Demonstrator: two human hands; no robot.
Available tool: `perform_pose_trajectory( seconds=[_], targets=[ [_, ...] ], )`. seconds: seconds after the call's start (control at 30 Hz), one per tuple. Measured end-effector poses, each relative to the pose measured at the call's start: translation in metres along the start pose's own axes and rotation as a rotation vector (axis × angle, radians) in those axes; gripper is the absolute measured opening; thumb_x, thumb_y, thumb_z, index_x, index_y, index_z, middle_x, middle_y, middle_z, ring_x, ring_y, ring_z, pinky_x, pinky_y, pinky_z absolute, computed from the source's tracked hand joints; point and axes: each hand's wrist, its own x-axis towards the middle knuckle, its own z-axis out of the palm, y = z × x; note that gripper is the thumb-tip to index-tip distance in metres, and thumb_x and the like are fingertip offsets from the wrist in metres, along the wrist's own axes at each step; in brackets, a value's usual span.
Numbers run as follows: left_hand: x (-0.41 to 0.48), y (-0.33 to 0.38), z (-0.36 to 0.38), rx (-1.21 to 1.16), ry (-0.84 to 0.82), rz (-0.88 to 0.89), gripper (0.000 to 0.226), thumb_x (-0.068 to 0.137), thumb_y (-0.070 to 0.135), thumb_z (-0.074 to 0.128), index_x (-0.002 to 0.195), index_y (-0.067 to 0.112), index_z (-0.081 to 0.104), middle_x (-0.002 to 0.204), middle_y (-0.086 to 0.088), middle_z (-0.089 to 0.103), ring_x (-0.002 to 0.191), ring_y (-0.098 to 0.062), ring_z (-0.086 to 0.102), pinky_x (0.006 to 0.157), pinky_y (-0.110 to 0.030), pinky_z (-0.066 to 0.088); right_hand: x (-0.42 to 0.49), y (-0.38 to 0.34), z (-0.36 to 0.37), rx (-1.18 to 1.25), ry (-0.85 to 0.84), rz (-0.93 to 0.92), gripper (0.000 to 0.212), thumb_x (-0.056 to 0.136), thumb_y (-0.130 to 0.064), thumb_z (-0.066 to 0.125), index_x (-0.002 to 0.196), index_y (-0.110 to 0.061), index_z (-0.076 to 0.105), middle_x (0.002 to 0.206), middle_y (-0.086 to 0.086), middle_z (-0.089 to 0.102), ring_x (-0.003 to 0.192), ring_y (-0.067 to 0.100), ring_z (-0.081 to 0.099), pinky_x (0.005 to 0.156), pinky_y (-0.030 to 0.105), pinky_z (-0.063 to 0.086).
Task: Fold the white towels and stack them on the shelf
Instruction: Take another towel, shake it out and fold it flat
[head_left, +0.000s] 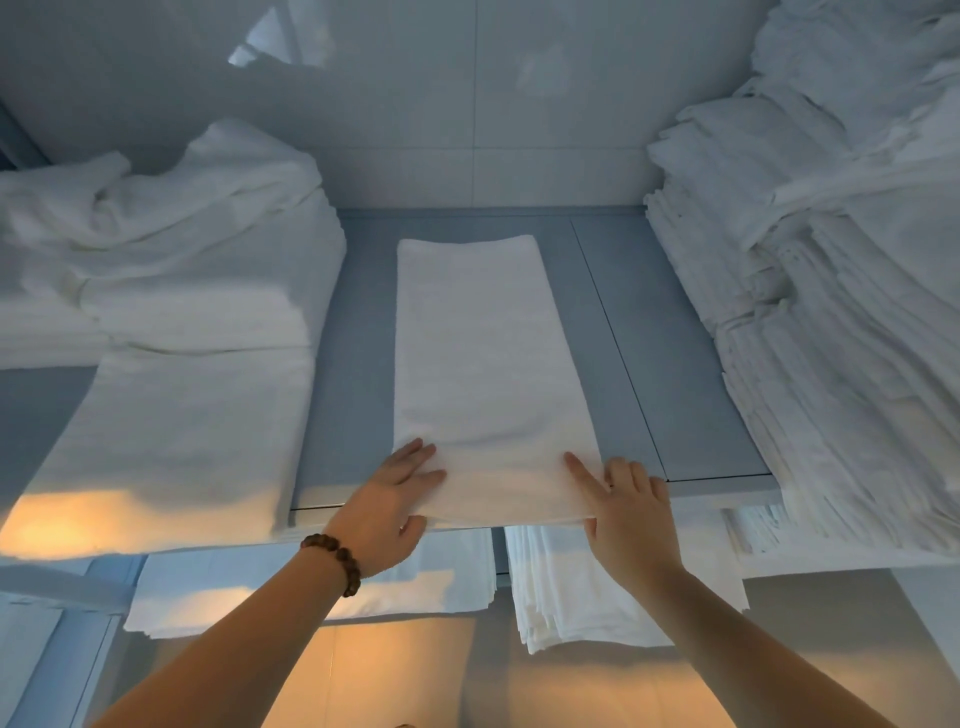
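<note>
A folded white towel (483, 364) lies lengthwise in the middle of the grey shelf (675, 364), its far end towards 12 o'clock near the tiled wall (467, 104). Its near end overhangs the shelf's front lip.

The left hand (387, 506), with a bead bracelet (335, 558) at the wrist, is at the towel's 7 o'clock corner. Its fingers lie flat on top and its thumb is tucked under the edge, pinching the cloth. The right hand (631, 519) is at the 5 o'clock corner. Its index finger lies on the towel and its thumb is at the near edge, also pinching, while its other fingers sit just beside the towel.

At 3 o'clock of the towel stands a tall stack (831, 312) of folded linen. At 10 o'clock is a rumpled heap (171, 234), and at 8 o'clock a flat sheet (182, 431). Below, at 6 o'clock, more piles (561, 587) sit on a lower level.
</note>
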Motion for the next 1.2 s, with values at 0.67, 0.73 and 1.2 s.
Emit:
perform_pose_trajectory(
  seconds=[0.67,0.73,1.2],
  targets=[
    [0.094,-0.030,-0.011,-0.225,0.246,-0.272,0.048,0.084,-0.015,0.039,0.120,0.005,0.061,0.134,-0.008,0.053,0.128,-0.021,0.045,0.110,-0.019,0.021,0.027,0.004,0.018,0.081,-0.288,-0.442,0.104,0.076,0.013,0.032,0.139,-0.042,-0.029,0.150,-0.005,-0.036,0.138,0.023,-0.033,0.114,0.042,-0.017],
    [0.093,-0.033,-0.009,-0.187,0.206,-0.242,0.047,0.083,-0.012,0.041,0.121,0.008,0.061,0.137,-0.005,0.051,0.129,-0.018,0.043,0.111,-0.021,0.022,0.026,0.004,0.012,0.075,-0.334,-0.442,0.093,0.084,-0.011,0.041,0.141,-0.041,-0.025,0.152,-0.005,-0.034,0.139,0.021,-0.032,0.115,0.044,-0.016],
    [0.155,-0.052,-0.023,-0.404,0.358,-0.432,0.034,0.088,-0.005,0.046,0.100,0.017,0.069,0.111,-0.001,0.064,0.089,-0.009,0.057,0.065,0.003,0.038,0.135,-0.054,0.026,0.162,-0.189,-0.155,0.069,0.087,-0.070,0.008,0.146,-0.040,-0.010,0.158,-0.001,-0.018,0.143,0.022,-0.022,0.114,0.057,-0.011]
  ],
)
